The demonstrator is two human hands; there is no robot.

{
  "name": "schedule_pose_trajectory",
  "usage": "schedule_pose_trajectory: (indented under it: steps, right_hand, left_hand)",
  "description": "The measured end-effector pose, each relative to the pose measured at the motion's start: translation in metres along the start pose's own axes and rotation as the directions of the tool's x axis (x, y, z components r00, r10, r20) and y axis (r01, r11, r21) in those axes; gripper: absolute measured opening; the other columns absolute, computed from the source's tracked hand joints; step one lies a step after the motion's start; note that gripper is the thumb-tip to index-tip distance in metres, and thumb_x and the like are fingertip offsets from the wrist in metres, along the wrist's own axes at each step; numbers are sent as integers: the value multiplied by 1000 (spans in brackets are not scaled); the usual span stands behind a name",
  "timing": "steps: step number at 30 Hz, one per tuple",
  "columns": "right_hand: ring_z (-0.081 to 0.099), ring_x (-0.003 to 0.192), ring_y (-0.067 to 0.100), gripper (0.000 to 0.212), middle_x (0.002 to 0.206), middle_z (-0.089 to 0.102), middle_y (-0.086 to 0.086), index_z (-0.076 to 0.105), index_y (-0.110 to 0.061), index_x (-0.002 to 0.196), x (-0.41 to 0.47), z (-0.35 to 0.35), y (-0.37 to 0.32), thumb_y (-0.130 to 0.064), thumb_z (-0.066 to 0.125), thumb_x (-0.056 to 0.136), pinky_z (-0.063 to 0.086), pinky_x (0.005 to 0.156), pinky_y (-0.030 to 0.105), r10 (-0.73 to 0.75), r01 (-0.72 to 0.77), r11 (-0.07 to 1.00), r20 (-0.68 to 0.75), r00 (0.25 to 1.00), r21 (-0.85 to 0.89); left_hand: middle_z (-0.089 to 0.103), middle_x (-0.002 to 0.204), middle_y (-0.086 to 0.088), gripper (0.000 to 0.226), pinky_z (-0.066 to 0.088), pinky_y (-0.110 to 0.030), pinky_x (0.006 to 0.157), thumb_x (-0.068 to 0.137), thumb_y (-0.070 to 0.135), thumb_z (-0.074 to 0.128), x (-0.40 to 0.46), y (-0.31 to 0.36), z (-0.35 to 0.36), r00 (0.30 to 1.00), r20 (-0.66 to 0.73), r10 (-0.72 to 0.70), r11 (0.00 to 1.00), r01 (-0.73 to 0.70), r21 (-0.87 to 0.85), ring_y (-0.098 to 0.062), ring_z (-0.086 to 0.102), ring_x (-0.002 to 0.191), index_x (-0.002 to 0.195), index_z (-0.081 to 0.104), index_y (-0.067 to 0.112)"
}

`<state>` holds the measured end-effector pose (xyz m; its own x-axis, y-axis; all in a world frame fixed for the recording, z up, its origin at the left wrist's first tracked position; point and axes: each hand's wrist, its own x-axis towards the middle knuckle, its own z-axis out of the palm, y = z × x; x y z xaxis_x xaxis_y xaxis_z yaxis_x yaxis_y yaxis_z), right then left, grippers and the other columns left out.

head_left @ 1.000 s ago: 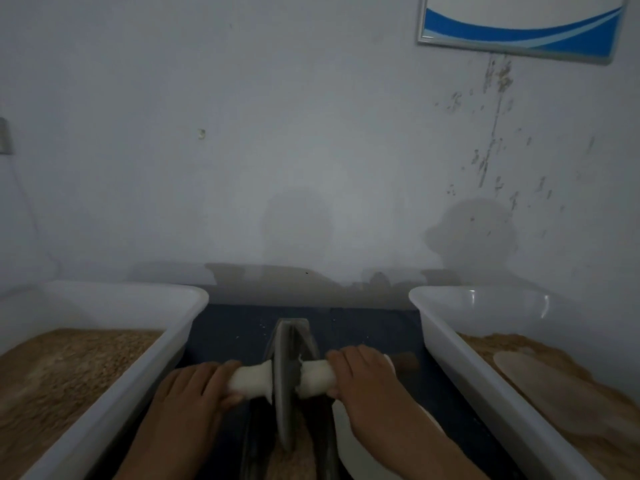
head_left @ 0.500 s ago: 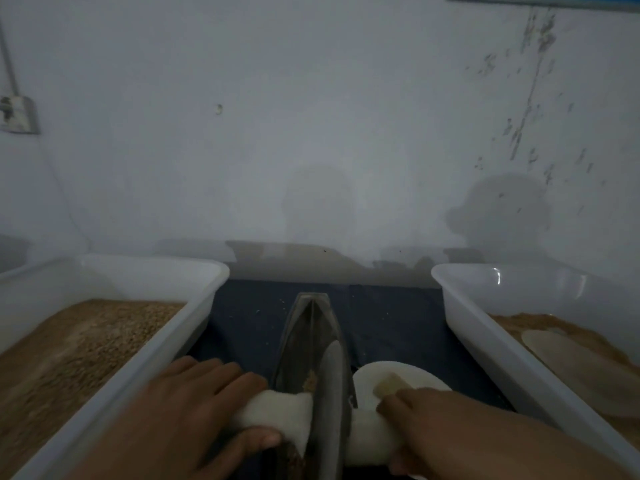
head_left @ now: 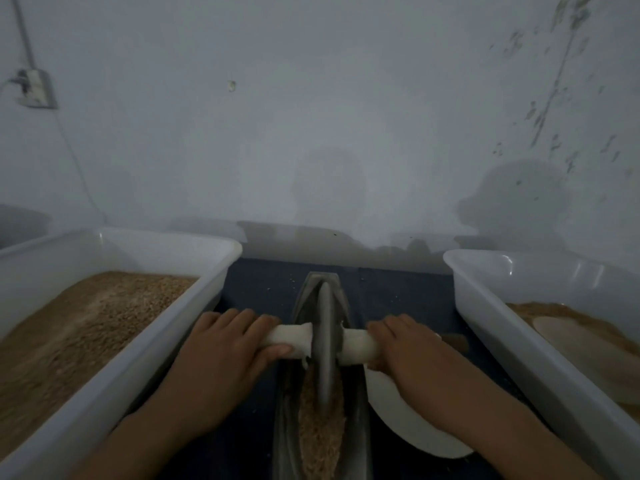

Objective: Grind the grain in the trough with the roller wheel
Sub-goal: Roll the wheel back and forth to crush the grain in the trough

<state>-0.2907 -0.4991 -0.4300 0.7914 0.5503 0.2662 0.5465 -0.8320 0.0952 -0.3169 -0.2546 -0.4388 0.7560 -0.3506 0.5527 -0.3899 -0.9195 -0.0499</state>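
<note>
A narrow dark metal trough (head_left: 360, 403) runs away from me at the bottom centre, with brown grain (head_left: 320, 431) lying along its groove. A thin grey roller wheel (head_left: 325, 341) stands upright in the groove toward the far half. A white cloth-wrapped axle (head_left: 356, 348) passes through the wheel. My left hand (head_left: 221, 348) grips the axle's left end, and my right hand (head_left: 412, 355) grips its right end. The axle's brown wooden tip (head_left: 455, 341) sticks out past my right hand.
A white plastic tub (head_left: 194, 327) of whole grain stands on the left. Another white tub (head_left: 519, 344) on the right holds brown ground meal and a pale flat scoop (head_left: 575, 341). A white plate (head_left: 408, 420) lies under my right forearm. The wall is close behind.
The wheel and both hands rolled back toward me, then forward again toward the far end of the trough. More grain now shows behind the wheel. The camera has tilted downward.
</note>
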Motion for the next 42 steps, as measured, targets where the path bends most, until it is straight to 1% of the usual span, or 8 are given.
schedule_pose_trajectory:
  steps: [7,13,24,32,36,38,40,42]
  right_hand:
    - [45,117,16,42,128,47,0,44,-17,129,-19,-49,-18,-39,49,93,23,69,24,-75,61,996,301,951,58]
    - [44,111,17,25,120,48,1,46,-18,121,-9,-18,-7,-18,46,95,30,78,23,-70,60,993,93,993,100]
    - [39,113,13,36,126,45,-2,40,-20,130,14,1,9,-33,42,97,24,84,21,2,-1,998,-13,1000,64]
    - [47,105,10,22,117,50,-6,48,-23,116,-18,-40,-4,-30,47,95,29,63,15,-99,71,990,235,967,125]
    - [48,110,15,27,122,48,-2,45,-19,122,-13,-29,-6,-18,46,95,32,73,17,-43,22,994,194,980,112]
    - [44,112,14,31,124,46,-2,41,-20,125,-2,-17,0,-16,44,95,29,77,22,18,-30,996,135,991,83]
    - [39,116,13,40,129,41,-3,34,-22,133,9,-5,7,-18,44,94,27,87,22,57,-59,998,34,998,35]
    - [34,121,11,48,136,36,-5,26,-22,140,16,8,11,-24,42,95,22,96,21,69,-71,997,-60,996,-18]
  left_hand:
    - [55,92,23,70,35,-13,82,70,79,-6,-26,-5,-33,972,230,37,965,24,-259,11,49,89,100,47,45]
    - [48,91,20,84,34,-18,82,62,75,-27,-14,-3,-16,971,239,-29,988,65,-142,6,48,90,100,40,43]
    - [62,90,4,66,43,-33,73,90,56,4,15,-1,4,992,121,-31,999,30,11,-17,58,79,100,60,21]
    - [42,115,30,39,26,-16,95,85,67,32,-3,-18,-30,852,498,162,972,-51,-229,14,36,107,121,31,52]
    - [27,105,39,58,22,-7,89,83,74,8,-2,-13,-23,886,447,121,988,-63,-142,14,30,101,136,-6,54]
    - [40,107,29,75,34,-13,87,85,67,1,2,-6,-9,955,292,53,998,-43,-42,2,45,97,147,14,28]
    - [64,96,6,70,50,-31,73,92,53,14,6,-1,3,996,88,-12,1000,11,8,-16,63,82,126,57,10]
    - [67,89,-3,61,51,-36,68,92,47,23,10,0,9,995,70,-77,997,74,39,-24,65,77,111,66,9]
